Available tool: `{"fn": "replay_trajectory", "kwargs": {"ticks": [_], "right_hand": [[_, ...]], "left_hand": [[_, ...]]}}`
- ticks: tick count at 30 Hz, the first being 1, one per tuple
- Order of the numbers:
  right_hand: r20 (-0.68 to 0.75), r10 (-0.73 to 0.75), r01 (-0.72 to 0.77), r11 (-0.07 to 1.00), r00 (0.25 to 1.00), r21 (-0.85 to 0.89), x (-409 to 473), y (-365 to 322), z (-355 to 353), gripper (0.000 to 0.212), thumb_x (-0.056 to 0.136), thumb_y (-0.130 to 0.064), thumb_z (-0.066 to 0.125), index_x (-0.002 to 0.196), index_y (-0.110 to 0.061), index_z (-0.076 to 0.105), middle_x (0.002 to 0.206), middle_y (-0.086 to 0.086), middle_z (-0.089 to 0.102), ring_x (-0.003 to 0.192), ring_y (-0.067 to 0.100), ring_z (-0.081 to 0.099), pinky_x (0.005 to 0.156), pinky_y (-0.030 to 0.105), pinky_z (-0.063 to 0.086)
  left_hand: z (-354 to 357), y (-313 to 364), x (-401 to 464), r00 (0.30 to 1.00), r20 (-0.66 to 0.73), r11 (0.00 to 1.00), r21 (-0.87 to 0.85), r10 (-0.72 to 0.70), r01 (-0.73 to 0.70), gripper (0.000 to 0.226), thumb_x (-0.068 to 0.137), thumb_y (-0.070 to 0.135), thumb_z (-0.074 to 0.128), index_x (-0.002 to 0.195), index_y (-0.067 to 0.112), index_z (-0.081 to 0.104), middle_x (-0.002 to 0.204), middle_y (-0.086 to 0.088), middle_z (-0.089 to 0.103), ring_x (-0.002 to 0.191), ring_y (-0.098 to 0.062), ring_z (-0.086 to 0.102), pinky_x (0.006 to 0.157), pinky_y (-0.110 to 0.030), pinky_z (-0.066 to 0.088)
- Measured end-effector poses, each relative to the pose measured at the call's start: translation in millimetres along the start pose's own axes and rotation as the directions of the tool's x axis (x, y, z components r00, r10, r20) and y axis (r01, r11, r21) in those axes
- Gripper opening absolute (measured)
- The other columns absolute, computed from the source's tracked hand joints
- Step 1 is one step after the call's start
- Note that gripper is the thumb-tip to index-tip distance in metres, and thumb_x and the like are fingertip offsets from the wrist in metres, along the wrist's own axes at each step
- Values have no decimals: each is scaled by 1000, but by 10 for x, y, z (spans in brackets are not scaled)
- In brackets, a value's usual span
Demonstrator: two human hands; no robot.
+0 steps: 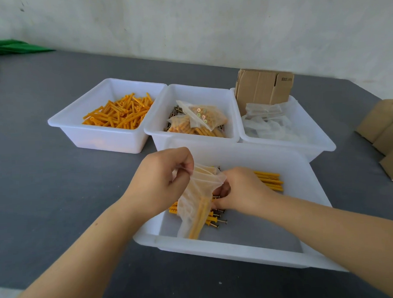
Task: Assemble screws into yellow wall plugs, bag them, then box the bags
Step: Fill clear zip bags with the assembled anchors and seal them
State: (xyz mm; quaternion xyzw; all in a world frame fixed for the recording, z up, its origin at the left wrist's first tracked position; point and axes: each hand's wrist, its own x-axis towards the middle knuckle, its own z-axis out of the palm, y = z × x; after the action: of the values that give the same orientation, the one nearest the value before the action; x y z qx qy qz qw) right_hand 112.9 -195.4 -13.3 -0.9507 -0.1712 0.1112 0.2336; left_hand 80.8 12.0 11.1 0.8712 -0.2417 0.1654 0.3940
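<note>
Step in hand: assembled plug-and-screw pieces are judged to be in the course of being loaded into a clear bag (196, 206); the bagging stage is taken to be partly done, since two filled bags (198, 122) already lie in the middle bin (191, 132)
Left hand (161, 179): the bag's mouth is pinched between thumb and curled fingers; the bag hangs down from the fingertips into the near bin (234, 243)
Right hand (239, 188): the fingers are curled down at the bag's opening, over the loose assembled pieces (269, 181); whether a piece is actually gripped cannot be told, as the fingertips are hidden
Doing it well: the mouth should be held wide and taut by the pinching fingers; pieces are best fed in lengthwise, so the film is not snagged by screw points
Contents: several yellow plugs already rest low in the bag, below the left fingertips
Edges: the near bin's front rim lies just below the bag's bottom corner; its back wall stands just beyond both sets of knuckles, touching the middle bin
Open room: bare bin floor is seen towards the wrists from the right fingers; the dark table (47, 176) is open outward of the left knuckles
Supplies: loose yellow plugs (120, 113) lie far beyond the left fingers; empty bags (270, 124) and flat cardboard (263, 88) beyond the right fingers
</note>
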Motion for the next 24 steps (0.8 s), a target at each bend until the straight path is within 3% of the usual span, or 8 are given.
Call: {"fn": "replay_trajectory", "kwargs": {"ticks": [5, 7, 9, 12, 15, 18, 21, 24], "right_hand": [[-55, 19, -12, 991, 998, 130, 21, 10, -85, 30, 72, -23, 88, 59, -33, 62, 53, -21, 60, 52, -6, 55, 49, 12, 35], [-85, 17, -4, 988, 996, 152, 34, -1, -139, 16, 72, -22, 88, 69, -28, 73, 63, -14, 68, 59, 1, 60, 55, 20, 45], [-93, 25, -6, 980, 995, 197, 34, -22, -152, 12, 73, -19, 86, 75, -25, 76, 70, -6, 72, 58, 4, 62, 50, 18, 48], [-18, 30, -22, 949, 999, 314, 17, -65, -116, 19, 77, -11, 82, 74, -28, 74, 71, -5, 75, 53, -1, 65, 45, 16, 48], [48, 20, -40, 896, 999, 442, 18, -103, -87, 17, 81, -5, 78, 85, -21, 78, 76, -6, 77, 61, 4, 71, 51, 21, 55], [61, 14, -41, 886, 998, 462, 42, -132, -37, 17, 82, -6, 79, 97, -15, 80, 82, -3, 77, 64, 12, 72, 57, 27, 60], [81, 12, -49, 876, 997, 480, 42, -154, -9, 14, 82, -6, 79, 90, -18, 79, 78, -4, 75, 63, 15, 71, 60, 30, 61], [35, 27, -39, 903, 999, 427, 57, -103, -184, 24, 81, 7, 74, 81, -17, 75, 76, 2, 75, 66, 16, 73, 62, 31, 62]], "left_hand": [[3, -8, -3, 1000, -6, 1000, -3, 8, -8, 19, 75, 2, 49, 77, 16, 62, 71, 5, 61, 61, -9, 52, 54, -11, 36], [2, -5, -3, 1000, -10, 1000, -4, 10, -11, 19, 75, 2, 49, 77, 16, 61, 70, 5, 61, 61, -8, 52, 55, -10, 35], [3, -5, -2, 1000, -7, 1000, -3, 11, -11, 19, 75, 2, 49, 76, 16, 61, 70, 4, 61, 63, -9, 52, 56, -10, 36], [-1, -2, 2, 1000, -14, 1000, 3, 14, -14, 19, 75, 2, 49, 76, 17, 60, 69, 5, 60, 62, -7, 51, 55, -10, 35], [-9, 1, -4, 999, -32, 1000, -5, 19, -20, 18, 75, 0, 50, 76, 16, 60, 68, 5, 59, 60, -5, 50, 55, -8, 33], [-8, 4, -9, 999, -37, 1000, -24, 13, -14, 18, 75, 1, 50, 76, 15, 61, 69, 5, 60, 61, -7, 52, 56, -8, 34], [-7, 5, -6, 999, -45, 999, -34, 12, -14, 19, 75, 1, 49, 76, 15, 61, 71, 6, 60, 63, -6, 53, 56, -8, 34], [-16, 3, -14, 999, -45, 999, -47, 25, -27, 23, 76, -5, 51, 79, 14, 64, 75, 6, 63, 70, -11, 58, 60, -9, 38]]}}
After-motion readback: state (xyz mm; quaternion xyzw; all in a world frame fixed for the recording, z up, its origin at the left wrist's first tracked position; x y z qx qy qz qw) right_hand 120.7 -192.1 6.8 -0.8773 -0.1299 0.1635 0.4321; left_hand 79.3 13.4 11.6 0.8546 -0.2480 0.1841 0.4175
